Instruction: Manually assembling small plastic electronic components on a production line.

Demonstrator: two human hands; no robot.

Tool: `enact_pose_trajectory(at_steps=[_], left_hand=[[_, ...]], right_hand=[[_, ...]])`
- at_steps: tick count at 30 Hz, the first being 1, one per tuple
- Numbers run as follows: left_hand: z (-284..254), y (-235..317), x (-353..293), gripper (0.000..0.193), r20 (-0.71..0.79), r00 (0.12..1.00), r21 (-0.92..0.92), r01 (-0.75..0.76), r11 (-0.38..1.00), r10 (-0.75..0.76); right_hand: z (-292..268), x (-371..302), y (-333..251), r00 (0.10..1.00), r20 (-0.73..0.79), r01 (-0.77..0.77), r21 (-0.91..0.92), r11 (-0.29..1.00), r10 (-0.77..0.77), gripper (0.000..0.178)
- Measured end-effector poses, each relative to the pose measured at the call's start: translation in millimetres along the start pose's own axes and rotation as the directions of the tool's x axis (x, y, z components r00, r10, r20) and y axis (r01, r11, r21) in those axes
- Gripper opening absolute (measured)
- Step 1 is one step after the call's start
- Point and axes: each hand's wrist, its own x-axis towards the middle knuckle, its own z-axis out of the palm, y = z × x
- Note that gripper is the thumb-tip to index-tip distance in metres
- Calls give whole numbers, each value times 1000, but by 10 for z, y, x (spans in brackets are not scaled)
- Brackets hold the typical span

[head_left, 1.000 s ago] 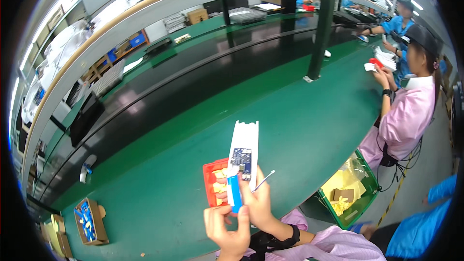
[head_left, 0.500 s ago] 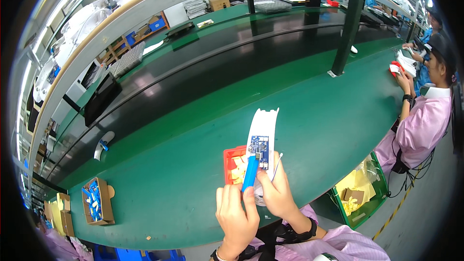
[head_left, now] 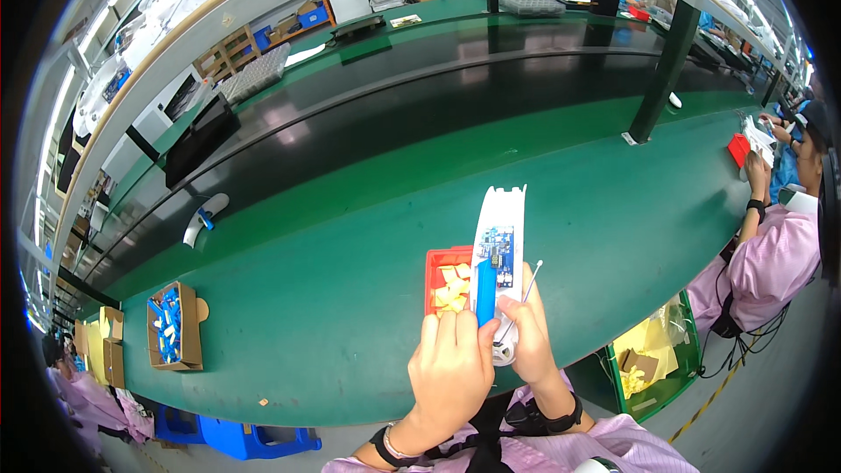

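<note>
A long white plastic shell (head_left: 503, 208) is held over the near side of the table by my right hand (head_left: 532, 337), its fingers behind and thumb on the front. Inside the shell sits a blue circuit board (head_left: 500, 250). A slim blue stick-shaped battery (head_left: 486, 293) lies lengthwise in the shell, beside the board's lower part. My left hand (head_left: 455, 359) is closed at the battery's lower end, with its thumb against it; the exact fingertip contact is partly hidden. A thin cable (head_left: 531, 282) with a pale tip sticks out past my right thumb.
Behind the shell stands a red bin (head_left: 430, 287) of yellow pieces. A cardboard box (head_left: 194, 346) of blue parts is at left. Another white shell (head_left: 191, 229) lies farther off. A dark green post (head_left: 663, 79) rises at right; a co-worker (head_left: 780, 232) sits beyond a green crate (head_left: 692, 368).
The blue battery has gone from slanting out over the shell's left edge to lying along inside it. My left hand has followed it. The whole view has shifted somewhat.
</note>
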Motion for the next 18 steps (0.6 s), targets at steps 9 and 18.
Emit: enact_pose_trajectory(at_steps=[9,18], left_hand=[[-314,-240,191,15,216,963,-101,-144,984,163],[-195,-336,306,36,491,847,-818,529,227,-206]], right_hand=[[-14,30,-35,992,43,-122,43,992,121,37],[92,-27,-55,946,320,-37,-51,998,51,74]])
